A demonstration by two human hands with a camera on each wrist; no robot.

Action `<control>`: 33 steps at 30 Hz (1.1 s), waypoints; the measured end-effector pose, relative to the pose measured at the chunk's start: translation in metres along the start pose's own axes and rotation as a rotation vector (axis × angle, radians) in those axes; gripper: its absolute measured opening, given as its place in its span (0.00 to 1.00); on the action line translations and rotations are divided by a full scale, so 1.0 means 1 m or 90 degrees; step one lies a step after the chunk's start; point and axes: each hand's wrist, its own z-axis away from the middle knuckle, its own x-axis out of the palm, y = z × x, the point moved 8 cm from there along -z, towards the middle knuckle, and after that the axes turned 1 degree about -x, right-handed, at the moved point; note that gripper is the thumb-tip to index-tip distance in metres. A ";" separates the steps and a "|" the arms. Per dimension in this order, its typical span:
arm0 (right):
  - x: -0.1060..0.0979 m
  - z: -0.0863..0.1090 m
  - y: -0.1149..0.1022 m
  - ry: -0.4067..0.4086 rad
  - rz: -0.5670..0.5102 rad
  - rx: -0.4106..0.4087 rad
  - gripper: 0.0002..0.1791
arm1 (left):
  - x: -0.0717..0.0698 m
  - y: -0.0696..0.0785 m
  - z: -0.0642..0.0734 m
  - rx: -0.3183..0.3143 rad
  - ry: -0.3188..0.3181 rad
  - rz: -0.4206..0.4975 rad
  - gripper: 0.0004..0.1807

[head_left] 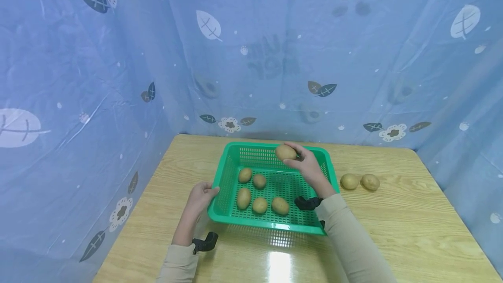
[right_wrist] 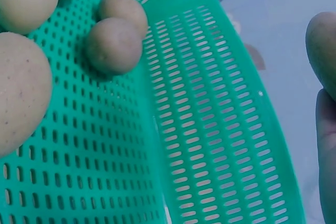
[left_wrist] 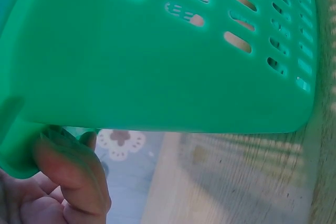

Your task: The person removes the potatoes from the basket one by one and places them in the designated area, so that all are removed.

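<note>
A green plastic basket with slotted walls stands on the wooden table. Several potatoes lie on its floor, among them a potato near the front and another potato seen from the right wrist. My right hand pinches a potato between thumb and fingers above the basket's back part. At the right edge of the right wrist view, that held potato shows only in part. My left hand grips the basket's left rim, its fingers curled beneath the rim in the left wrist view.
Two potatoes, a left one and a right one, lie on the wooden table to the right of the basket. A blue patterned curtain hangs behind the table and along its sides.
</note>
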 end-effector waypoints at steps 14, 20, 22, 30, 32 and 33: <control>-0.008 0.018 -0.017 0.029 -0.034 -0.022 0.37 | 0.000 -0.001 0.002 -0.009 0.000 -0.005 0.21; -0.013 0.027 -0.031 0.045 -0.056 -0.087 0.35 | 0.001 -0.001 0.002 -0.003 -0.003 0.000 0.21; -0.015 0.030 -0.036 0.048 -0.057 -0.110 0.34 | 0.001 -0.002 0.002 -0.004 -0.004 0.000 0.21; -0.033 0.045 -0.046 0.070 -0.060 -0.135 0.32 | 0.001 -0.001 0.002 -0.006 -0.007 0.001 0.21; -0.038 0.047 -0.047 0.081 -0.067 -0.143 0.31 | 0.000 0.000 0.002 -0.007 -0.006 0.005 0.21; -0.041 0.049 -0.047 0.087 -0.073 -0.147 0.31 | -0.001 0.000 0.002 -0.008 -0.005 0.007 0.21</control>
